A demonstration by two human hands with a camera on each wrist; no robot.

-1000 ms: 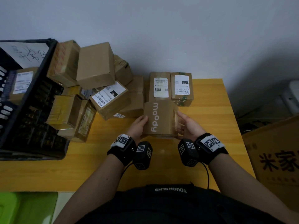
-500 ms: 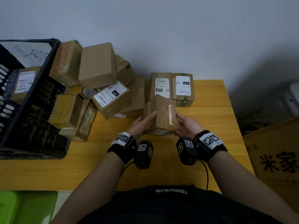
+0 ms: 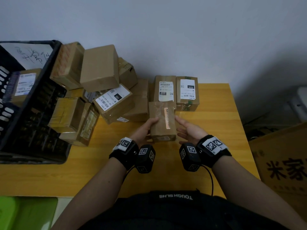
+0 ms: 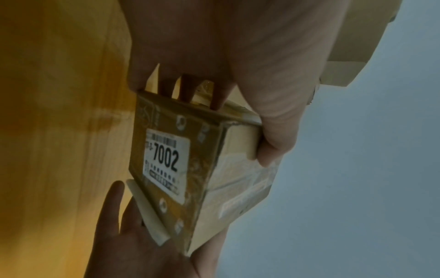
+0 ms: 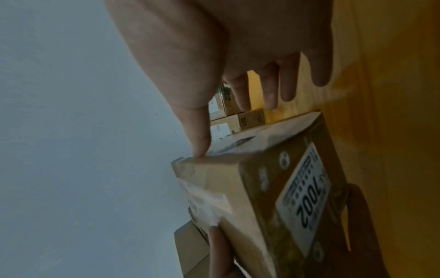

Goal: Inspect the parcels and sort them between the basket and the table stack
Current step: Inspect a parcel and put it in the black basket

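Note:
I hold a small brown parcel (image 3: pixel 162 122) just above the yellow table (image 3: pixel 216 130), its taped face with an orange strip upward. A white "7002" label (image 4: pixel 166 161) is on its near end. My left hand (image 3: pixel 146 128) grips its left side, thumb on top and fingers underneath (image 4: pixel 214 97). My right hand (image 3: pixel 186 128) is spread with straight fingers; only the thumb tip (image 5: pixel 200 150) and the palm touch the parcel (image 5: pixel 273 188). Two labelled parcels (image 3: pixel 165 90) (image 3: pixel 187 92) lie side by side behind it. The black basket (image 3: pixel 48 63) at the left holds one labelled parcel (image 3: pixel 23 85).
A loose pile of brown parcels (image 3: pixel 99 67) leans between the basket and the wall. A large printed carton (image 3: pixel 285 163) stands on the floor to the right of the table. Something green (image 3: pixel 25 213) lies low at the front left.
The parcel has been rolled in my hands: the face with the printed lettering turned away to the left and the taped face came up. My right fingers have opened off it.

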